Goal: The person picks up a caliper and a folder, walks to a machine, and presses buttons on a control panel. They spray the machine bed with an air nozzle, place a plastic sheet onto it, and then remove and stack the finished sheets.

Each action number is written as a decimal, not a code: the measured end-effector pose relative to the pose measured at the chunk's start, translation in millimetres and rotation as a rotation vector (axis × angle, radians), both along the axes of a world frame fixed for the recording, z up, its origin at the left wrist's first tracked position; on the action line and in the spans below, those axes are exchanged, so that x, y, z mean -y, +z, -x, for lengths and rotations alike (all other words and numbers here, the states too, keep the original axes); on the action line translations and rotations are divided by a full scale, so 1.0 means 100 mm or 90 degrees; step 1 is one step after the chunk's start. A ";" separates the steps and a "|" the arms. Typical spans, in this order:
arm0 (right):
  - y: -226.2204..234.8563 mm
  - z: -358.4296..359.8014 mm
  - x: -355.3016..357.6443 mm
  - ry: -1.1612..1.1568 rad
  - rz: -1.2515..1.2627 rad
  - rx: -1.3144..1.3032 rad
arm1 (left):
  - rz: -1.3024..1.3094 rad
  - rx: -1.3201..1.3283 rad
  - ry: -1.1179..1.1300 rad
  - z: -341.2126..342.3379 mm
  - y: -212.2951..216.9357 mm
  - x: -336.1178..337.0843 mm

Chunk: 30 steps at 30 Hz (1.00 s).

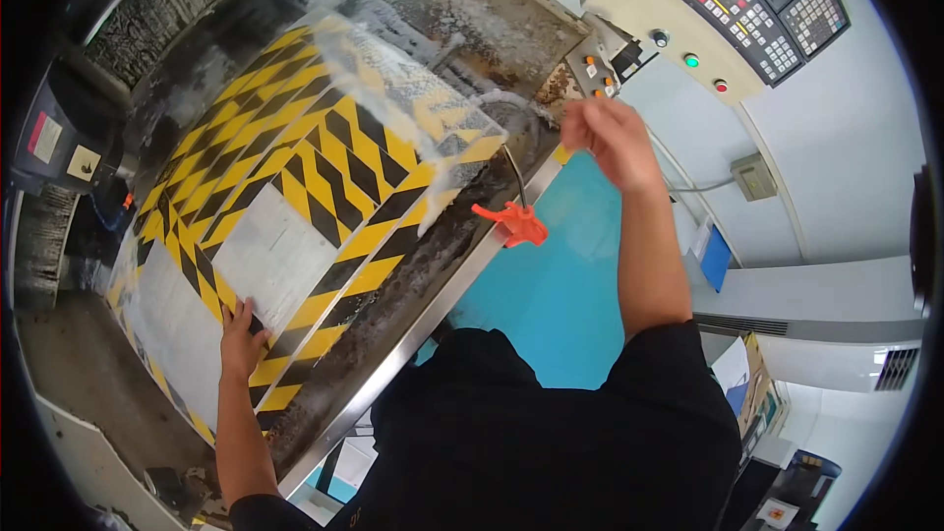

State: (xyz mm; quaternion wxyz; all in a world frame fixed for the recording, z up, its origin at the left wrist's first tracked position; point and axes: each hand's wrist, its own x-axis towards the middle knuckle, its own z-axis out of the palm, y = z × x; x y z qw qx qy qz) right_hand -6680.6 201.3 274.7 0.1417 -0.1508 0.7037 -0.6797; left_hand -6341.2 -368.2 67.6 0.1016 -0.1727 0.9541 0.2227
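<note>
My left hand (241, 342) lies with its fingers spread on the near edge of a large flat board covered in yellow and black striped tape (334, 172), beside a bare grey rectangular patch (278, 254). My right hand (612, 146) is raised past the far right of the machine's metal rim, apart from the board. Its fingers are curled and slightly blurred; whatever they hold, if anything, is hidden. Between the hands, an orange-red air blow gun (515, 223) with a thin bent nozzle hangs on the rim (442, 295).
White foamy residue (393, 128) covers the board's far corner and the machine bed behind it. A control panel (733, 5) with buttons and a red emergency stop stands at upper right. A dark machine head (74, 138) is at left. Below the rim lies a turquoise floor (551, 305).
</note>
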 end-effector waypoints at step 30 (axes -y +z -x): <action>-3.86 -4.33 -1.71 0.389 -0.796 0.605 | -0.054 0.001 -0.089 0.16 -0.27 0.36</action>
